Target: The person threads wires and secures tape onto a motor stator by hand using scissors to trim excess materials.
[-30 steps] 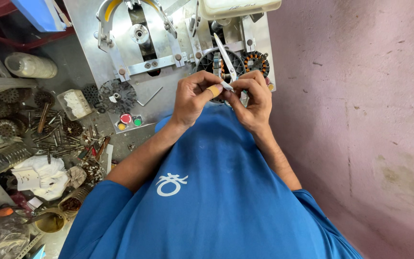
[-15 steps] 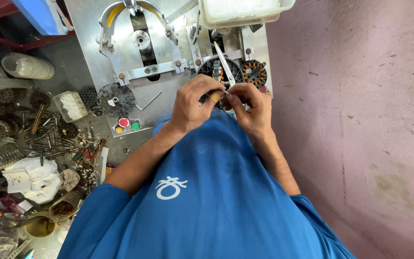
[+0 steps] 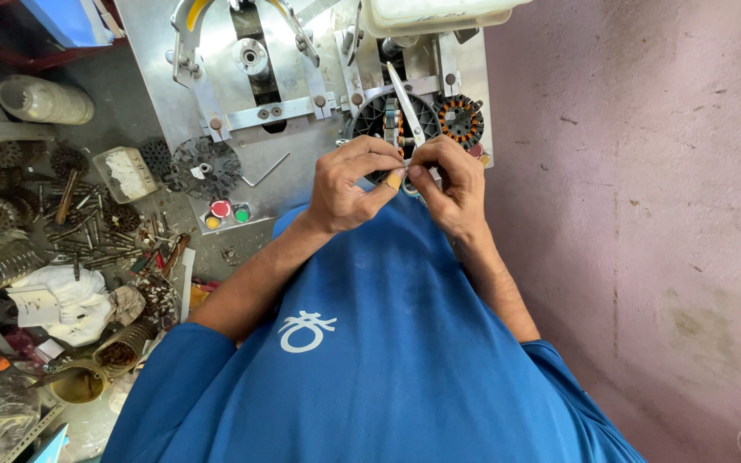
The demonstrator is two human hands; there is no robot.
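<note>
Both hands have drifted slightly lower since the earlier frame, staying pinched together at the right end of the machine plate point(image 3: 302, 163). Left hand point(image 3: 349, 184) is clenched, thumb and fingers pinching something small and thin; can't tell exactly what. Right hand point(image 3: 448, 184) is closed on the handles of the scissors point(image 3: 406, 107), whose bright steel blades point up over the dark round stator point(image 3: 388, 120). Second stator point(image 3: 460, 120), ringed with copper windings, sits just beside it near the plate's right edge. Plate is dull brushed metal with bolted brackets. Black toothed disc point(image 3: 205, 167) lies at its lower left; red, yellow and green round buttons point(image 3: 226, 213) sit along the bottom edge. White translucent plastic tub point(image 3: 439, 13) sits at the top right. Bench left of the plate is littered with rusty screws and bits point(image 3: 87, 231), plus crumpled white cloth point(image 3: 62, 296).
</note>
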